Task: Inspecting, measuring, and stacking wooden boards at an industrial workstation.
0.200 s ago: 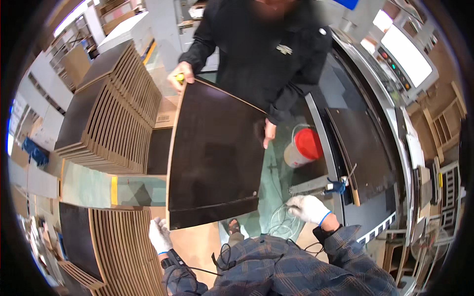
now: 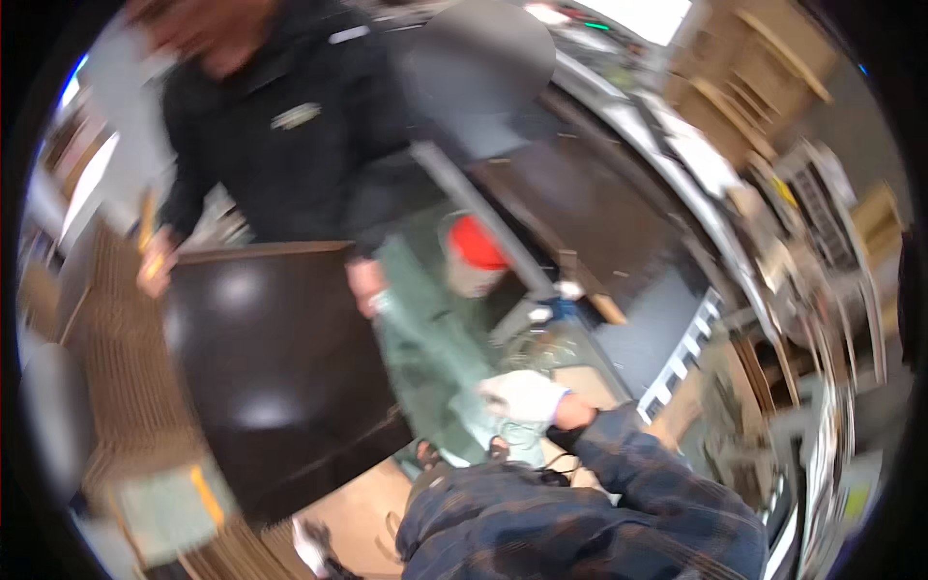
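A person in a black jacket across from me holds a dark brown, glossy panel (image 2: 280, 358) by its two upper edges. My left hand (image 2: 311, 546), in a white glove, is by the panel's lower edge; blur hides its fingers and whether it touches. To the right of the panel, my right hand (image 2: 522, 398), also white-gloved, hangs apart from it. Its fingers point left, loosely extended, with nothing seen in them.
A stack of brown panels (image 2: 135, 358) stands at left. A bucket with a red lid (image 2: 478, 242) sits on the green floor. At right is a machine bed with another brown board (image 2: 590, 213) on it. Cardboard (image 2: 353, 498) lies near my feet.
My view has swung to the right, so the person, panel and bucket appear farther left and the picture is smeared. The panel stays in the other person's hands.
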Action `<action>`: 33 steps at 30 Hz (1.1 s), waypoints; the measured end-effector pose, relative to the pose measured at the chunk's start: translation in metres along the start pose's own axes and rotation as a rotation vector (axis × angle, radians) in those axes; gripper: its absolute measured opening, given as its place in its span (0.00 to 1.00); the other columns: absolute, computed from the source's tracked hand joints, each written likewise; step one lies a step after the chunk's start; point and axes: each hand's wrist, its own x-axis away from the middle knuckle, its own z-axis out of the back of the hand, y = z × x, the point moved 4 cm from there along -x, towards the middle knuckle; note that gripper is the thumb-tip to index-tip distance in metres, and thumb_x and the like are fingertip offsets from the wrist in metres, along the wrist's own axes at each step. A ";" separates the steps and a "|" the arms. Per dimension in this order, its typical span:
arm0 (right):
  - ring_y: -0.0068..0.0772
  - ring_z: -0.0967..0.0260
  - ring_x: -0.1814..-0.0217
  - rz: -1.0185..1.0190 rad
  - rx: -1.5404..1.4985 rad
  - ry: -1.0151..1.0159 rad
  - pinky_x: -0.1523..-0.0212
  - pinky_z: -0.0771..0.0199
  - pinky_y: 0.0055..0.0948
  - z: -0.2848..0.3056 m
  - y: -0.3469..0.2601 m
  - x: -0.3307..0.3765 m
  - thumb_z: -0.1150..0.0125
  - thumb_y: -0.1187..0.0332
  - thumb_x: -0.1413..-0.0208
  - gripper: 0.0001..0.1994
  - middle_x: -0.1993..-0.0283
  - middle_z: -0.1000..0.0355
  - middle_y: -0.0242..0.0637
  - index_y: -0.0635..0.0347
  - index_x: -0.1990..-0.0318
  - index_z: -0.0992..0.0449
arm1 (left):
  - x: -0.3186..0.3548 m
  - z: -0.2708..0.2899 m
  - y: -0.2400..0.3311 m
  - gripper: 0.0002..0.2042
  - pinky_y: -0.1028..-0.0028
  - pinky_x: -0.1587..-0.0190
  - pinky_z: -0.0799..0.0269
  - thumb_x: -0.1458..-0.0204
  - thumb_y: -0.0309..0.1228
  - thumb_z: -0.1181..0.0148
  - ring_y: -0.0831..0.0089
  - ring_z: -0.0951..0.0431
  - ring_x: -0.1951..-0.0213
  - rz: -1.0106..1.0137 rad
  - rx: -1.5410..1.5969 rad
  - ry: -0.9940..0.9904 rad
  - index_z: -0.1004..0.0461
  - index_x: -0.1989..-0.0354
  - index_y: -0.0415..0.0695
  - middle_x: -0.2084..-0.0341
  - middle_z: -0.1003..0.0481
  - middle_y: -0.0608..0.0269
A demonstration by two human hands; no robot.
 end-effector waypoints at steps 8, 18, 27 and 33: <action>0.37 0.20 0.66 -0.964 -0.236 1.318 0.59 0.19 0.37 0.105 0.046 0.230 0.39 0.68 0.37 0.37 0.62 0.18 0.43 0.61 0.23 0.47 | -0.045 -0.139 -0.027 0.19 0.59 0.66 0.19 0.41 0.49 0.35 0.57 0.19 0.69 0.840 0.130 -0.412 0.21 0.54 0.45 0.69 0.19 0.50; 0.25 0.29 0.67 -0.546 0.198 1.994 0.61 0.23 0.26 0.136 -0.023 0.365 0.48 0.78 0.32 0.39 0.62 0.23 0.42 0.65 0.19 0.62 | 0.012 -0.238 0.011 0.12 0.58 0.70 0.19 0.36 0.37 0.41 0.56 0.18 0.74 1.009 -0.122 -0.717 0.23 0.61 0.39 0.73 0.20 0.50; 0.24 0.28 0.66 -0.390 -0.113 1.995 0.61 0.22 0.26 0.144 0.047 0.385 0.48 0.81 0.34 0.40 0.60 0.24 0.39 0.65 0.19 0.62 | 0.067 -0.310 0.141 0.14 0.63 0.68 0.18 0.40 0.30 0.36 0.58 0.17 0.70 0.743 -0.084 -0.741 0.25 0.51 0.35 0.66 0.20 0.48; 0.32 0.23 0.68 -0.194 -0.133 1.585 0.60 0.22 0.30 0.135 0.090 0.345 0.36 0.77 0.40 0.34 0.66 0.21 0.38 0.67 0.26 0.40 | 0.122 -0.281 0.123 0.11 0.64 0.59 0.20 0.37 0.32 0.41 0.62 0.16 0.64 0.137 -0.764 -0.903 0.18 0.60 0.36 0.68 0.16 0.57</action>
